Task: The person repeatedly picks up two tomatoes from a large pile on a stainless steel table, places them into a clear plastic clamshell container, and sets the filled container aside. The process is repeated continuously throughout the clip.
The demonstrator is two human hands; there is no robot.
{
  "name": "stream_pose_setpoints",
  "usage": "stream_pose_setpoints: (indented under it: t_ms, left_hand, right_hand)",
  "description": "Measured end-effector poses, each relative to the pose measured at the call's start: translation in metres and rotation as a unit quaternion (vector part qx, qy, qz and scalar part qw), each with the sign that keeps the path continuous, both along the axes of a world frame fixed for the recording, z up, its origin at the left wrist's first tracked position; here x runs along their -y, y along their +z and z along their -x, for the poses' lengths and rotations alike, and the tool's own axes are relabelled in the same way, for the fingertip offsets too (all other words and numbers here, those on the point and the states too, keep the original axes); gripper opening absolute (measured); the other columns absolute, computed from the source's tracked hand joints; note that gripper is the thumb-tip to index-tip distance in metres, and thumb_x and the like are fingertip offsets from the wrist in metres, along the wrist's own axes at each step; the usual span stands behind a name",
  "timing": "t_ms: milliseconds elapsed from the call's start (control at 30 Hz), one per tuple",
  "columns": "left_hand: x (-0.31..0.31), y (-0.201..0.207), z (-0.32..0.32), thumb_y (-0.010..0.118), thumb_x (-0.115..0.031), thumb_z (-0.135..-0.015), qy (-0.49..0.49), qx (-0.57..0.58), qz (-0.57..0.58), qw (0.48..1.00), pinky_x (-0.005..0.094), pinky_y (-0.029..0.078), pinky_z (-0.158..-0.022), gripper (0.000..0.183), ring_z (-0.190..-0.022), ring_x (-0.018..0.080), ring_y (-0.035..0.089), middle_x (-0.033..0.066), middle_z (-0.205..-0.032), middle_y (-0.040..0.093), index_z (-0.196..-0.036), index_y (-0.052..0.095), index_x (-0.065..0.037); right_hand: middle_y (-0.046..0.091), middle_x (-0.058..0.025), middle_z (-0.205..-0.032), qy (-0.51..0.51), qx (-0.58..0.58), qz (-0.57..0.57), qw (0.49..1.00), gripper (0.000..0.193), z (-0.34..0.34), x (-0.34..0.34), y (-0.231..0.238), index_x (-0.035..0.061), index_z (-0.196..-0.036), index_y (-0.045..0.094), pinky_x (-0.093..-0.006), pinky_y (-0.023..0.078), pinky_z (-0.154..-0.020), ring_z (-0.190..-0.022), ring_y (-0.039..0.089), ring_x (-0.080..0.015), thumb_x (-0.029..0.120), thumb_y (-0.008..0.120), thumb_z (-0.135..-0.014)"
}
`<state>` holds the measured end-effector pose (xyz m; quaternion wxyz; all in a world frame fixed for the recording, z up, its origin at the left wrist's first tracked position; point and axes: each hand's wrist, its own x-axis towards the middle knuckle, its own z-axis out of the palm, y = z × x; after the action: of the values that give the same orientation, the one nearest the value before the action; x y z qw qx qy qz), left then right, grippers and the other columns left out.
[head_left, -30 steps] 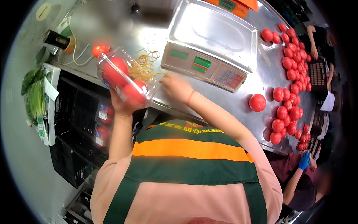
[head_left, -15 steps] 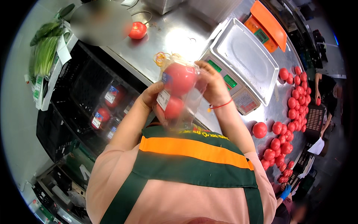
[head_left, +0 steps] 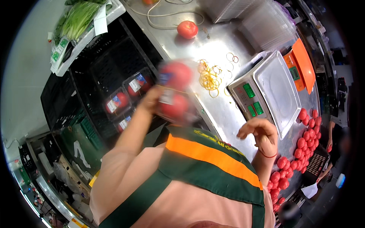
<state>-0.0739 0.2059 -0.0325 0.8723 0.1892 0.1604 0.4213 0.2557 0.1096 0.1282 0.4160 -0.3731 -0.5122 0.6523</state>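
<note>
My left hand [head_left: 151, 100] grips a clear plastic box of tomatoes [head_left: 175, 108] by its left side, over the edge between the black crate and the metal table. Two red tomatoes show through the blurred lid, with a label on it and a thin yellow rubber band across its middle. My right hand [head_left: 261, 133] hangs apart from the box, near the front of the scale [head_left: 279, 89]; its fingers are loosely bent, spaced apart, and hold nothing. A heap of yellow rubber bands [head_left: 209, 80] lies on the table beyond the box.
The black crate [head_left: 72, 95] at left holds several packed tomato boxes [head_left: 116, 102]. One loose tomato [head_left: 188, 29] sits on the metal table [head_left: 222, 110]. Stacked clear containers [head_left: 266, 24], an orange scale [head_left: 300, 66] and many tomatoes [head_left: 304, 144] are farther right. Another person's arm [head_left: 330, 138] shows beyond.
The box has gone from both hands to my left hand alone, and a band now crosses it. My right hand has moved away to the right and down. The whole view has turned.
</note>
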Motion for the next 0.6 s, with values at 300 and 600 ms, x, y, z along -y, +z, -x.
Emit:
stream_pose_setpoints:
  t_ms: [300,600]
  left_hand:
    - [-0.122,-0.026,0.249,0.055,-0.012,-0.089,0.006,-0.506,-0.107,0.856,0.0352,0.049,-0.087,0.047,-0.103,0.0227,0.059,0.0144,-0.119,0.056,-0.131,0.042,0.001]
    - [-0.118,-0.133,0.151,0.04,-0.038,-0.093,-0.209,-0.89,-0.21,0.346,0.0373,0.017,-0.112,0.07,-0.136,0.0368,0.017,0.0271,-0.147,0.012,-0.138,0.019,0.011]
  right_hand:
    - [0.065,-0.0106,-0.096,-0.06,0.174,0.051,0.981,0.029,-0.006,0.032,-0.03,0.0007,-0.109,0.058,-0.0314,0.048,-0.08,-0.089,0.06,-0.0172,0.019,0.055,-0.087]
    - [0.065,-0.0143,-0.096,-0.199,0.247,-0.002,0.948,0.027,-0.016,0.089,-0.059,-0.0002,-0.106,0.06,-0.0326,0.049,-0.08,-0.087,0.062,-0.0234,0.017,0.056,-0.085]
